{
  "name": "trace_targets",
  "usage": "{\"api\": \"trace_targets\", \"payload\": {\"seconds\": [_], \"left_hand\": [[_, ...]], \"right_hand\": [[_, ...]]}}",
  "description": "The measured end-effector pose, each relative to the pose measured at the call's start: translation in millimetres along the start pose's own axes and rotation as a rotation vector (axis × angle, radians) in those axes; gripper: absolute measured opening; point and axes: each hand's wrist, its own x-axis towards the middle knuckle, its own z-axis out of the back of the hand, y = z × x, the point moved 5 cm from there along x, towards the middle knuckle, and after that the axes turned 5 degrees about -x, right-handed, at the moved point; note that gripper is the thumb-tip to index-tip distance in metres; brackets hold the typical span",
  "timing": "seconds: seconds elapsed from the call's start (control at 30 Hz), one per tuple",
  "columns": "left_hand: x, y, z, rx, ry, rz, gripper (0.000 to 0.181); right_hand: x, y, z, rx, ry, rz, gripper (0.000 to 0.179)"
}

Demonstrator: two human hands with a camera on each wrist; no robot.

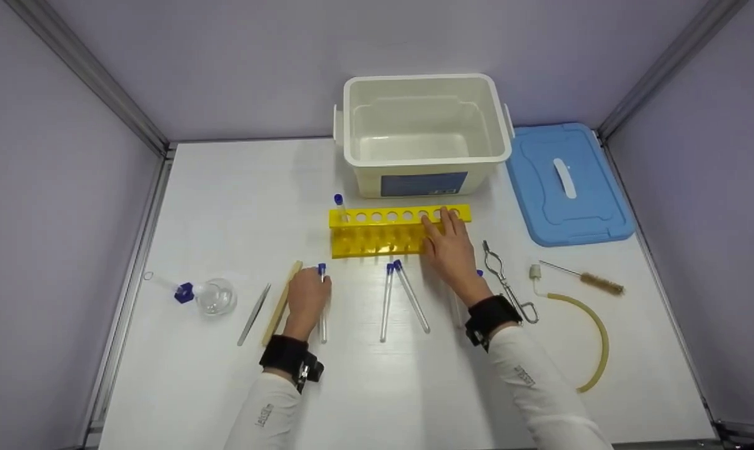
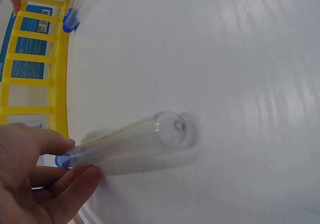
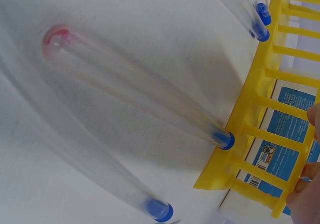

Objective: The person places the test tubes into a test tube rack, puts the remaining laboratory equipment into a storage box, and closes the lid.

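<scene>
My left hand (image 1: 307, 295) pinches a clear test tube (image 2: 127, 144) at its blue-capped end, between thumb and fingers. The tube's round bottom points toward me, low over the white table. On the right end of a yellow test tube rack (image 1: 377, 249), my right hand (image 1: 453, 257) holds the top plate, fingers over its edge. One capped tube (image 1: 339, 201) stands in the leftmost hole. Two more tubes (image 1: 386, 306) lie before the rack. Under my right wrist lies a tube with a pinkish bottom (image 3: 135, 83), with another tube (image 3: 95, 159) beside it.
A white bin (image 1: 427, 181) stands behind the rack, its blue lid (image 1: 539, 212) to the right. Tongs (image 1: 505, 284), a brush (image 1: 602, 284) and a rubber hose (image 1: 604, 337) lie at right. Leftward are a wooden strip (image 1: 280, 312), tweezers (image 1: 252, 319) and a glass flask (image 1: 217, 299).
</scene>
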Motion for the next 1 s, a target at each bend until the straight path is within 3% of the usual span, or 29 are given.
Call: {"api": "trace_targets", "payload": {"seconds": [0.53, 1.0], "left_hand": [[-7.7, -28.7, 18.2, -0.031, -0.062, -0.102, 0.034], [-16.9, -59.0, 44.1, -0.218, -0.163, -0.224, 0.034]], "right_hand": [[-0.3, 0, 1, 0.004, -0.006, 0.0, 0.048], [0.3, 0, 1, 0.007, 0.006, -0.006, 0.049]]}}
